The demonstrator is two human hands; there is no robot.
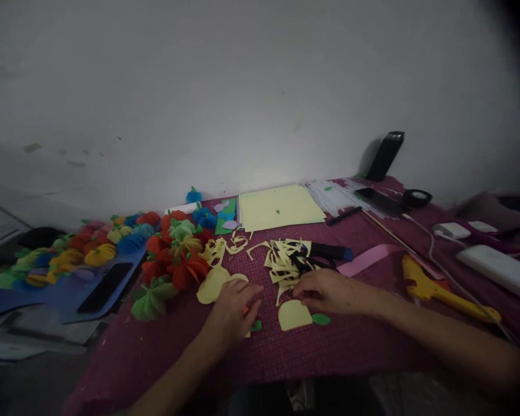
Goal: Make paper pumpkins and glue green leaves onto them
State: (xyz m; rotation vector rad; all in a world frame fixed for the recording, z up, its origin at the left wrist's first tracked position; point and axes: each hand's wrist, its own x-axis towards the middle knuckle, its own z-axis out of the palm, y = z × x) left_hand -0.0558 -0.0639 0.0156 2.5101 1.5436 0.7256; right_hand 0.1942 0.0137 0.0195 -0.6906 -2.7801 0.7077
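Observation:
My left hand (236, 305) rests palm down on the maroon cloth (329, 346), fingers curled over a small piece with an orange edge showing, beside yellow paper circles (212, 283). My right hand (325, 292) lies fingers down just above a yellow cut-out shape (293, 315), touching its top edge. A small green paper leaf (320, 319) lies right of that shape and another green leaf (256, 326) sits under my left hand. Black-handled scissors (316, 257) lie among yellow paper scraps (281, 260) just beyond my right hand.
Colourful folded paper pumpkins (173, 254) crowd the left. Yellow paper sheets (279, 207) lie at the back. A yellow glue gun (437, 289), pink strip (368, 259), phone (379, 199), tape roll (416, 197) and white devices (496, 267) sit right. Another dark phone (104, 287) lies on blue paper.

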